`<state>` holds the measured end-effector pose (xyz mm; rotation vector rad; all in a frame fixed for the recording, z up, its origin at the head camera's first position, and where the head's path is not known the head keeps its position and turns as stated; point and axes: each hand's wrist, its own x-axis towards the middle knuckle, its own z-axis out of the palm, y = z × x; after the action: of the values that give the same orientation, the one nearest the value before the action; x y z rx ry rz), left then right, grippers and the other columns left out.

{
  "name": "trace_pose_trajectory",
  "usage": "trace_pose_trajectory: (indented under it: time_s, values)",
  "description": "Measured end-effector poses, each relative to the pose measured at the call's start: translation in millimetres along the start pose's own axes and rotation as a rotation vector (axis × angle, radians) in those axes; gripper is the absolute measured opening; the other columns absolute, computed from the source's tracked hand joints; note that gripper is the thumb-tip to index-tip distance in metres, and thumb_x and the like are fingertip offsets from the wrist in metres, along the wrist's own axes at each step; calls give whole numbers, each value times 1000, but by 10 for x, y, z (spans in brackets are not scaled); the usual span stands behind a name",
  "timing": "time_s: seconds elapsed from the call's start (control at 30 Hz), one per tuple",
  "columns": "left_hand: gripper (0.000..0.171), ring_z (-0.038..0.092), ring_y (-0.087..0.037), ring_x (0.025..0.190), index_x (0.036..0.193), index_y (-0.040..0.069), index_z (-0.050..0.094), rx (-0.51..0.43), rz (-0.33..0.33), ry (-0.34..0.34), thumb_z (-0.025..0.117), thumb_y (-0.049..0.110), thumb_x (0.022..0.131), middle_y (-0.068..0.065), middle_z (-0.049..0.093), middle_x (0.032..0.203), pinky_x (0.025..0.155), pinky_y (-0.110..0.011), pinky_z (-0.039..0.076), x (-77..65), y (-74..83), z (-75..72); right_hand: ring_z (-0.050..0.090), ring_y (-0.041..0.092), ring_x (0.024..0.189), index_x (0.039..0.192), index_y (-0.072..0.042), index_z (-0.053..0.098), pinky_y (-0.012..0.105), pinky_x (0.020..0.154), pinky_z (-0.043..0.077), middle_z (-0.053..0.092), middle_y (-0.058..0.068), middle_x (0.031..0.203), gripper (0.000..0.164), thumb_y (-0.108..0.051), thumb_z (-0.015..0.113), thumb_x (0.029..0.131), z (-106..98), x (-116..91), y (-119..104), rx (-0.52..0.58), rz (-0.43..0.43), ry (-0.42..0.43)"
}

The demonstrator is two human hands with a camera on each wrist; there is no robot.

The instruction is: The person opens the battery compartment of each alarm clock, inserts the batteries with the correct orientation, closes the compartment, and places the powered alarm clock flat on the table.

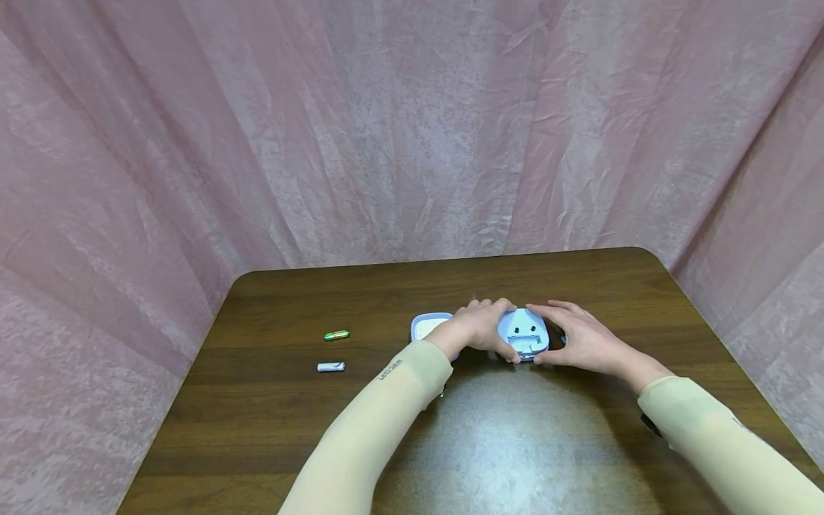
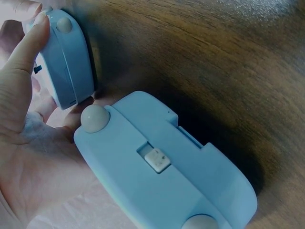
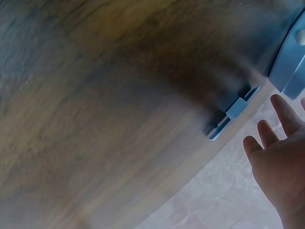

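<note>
A light-blue alarm clock (image 1: 524,318) lies with its back up on the table, showing two black knobs and an uncovered battery compartment (image 1: 528,344). My left hand (image 1: 478,326) grips its left side, thumb at the near edge and fingers at the far edge. From the other side my right hand (image 1: 582,340) holds it between thumb and index finger; in the right wrist view the other fingers (image 3: 286,117) are spread. Under my left wrist, a second light-blue clock (image 2: 124,152) shows round white knobs and a small white slider; its pale face (image 1: 426,326) is partly covered in the head view.
A small blue cover piece (image 3: 234,110) lies on the table by my right hand. Off to the left are a green battery (image 1: 337,335) and a white battery (image 1: 331,367). The wooden table (image 1: 270,307) ends at a pink curtain (image 1: 412,143).
</note>
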<state>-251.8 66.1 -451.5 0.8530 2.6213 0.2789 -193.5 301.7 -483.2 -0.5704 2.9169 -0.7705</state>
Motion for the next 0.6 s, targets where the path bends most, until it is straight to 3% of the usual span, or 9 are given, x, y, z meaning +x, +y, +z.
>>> trace_pose_trajectory:
  time_s: [0.33,0.47,0.6]
  values:
    - [102,42,-30,139,157,35,36,3,-25,-26,85,65,73,0,49,148,107,-46,40,165,-48,99,28,39,147,158,-23,42,70,105,32,47,6,155,96,-59,83,79,38,28,3,-2,-7,-8]
    - [102,44,-27,134,156,36,37,10,-33,-25,86,65,71,1,50,144,104,-45,42,174,-45,91,27,39,148,159,-23,41,70,105,32,46,6,155,97,-61,82,79,39,31,1,-1,-2,-10]
    - [99,46,-22,125,155,35,39,15,-28,-17,85,65,72,2,51,140,100,-41,43,87,-11,35,27,39,148,159,-23,40,70,105,32,46,7,156,97,-61,82,79,38,35,-2,-4,-4,-11]
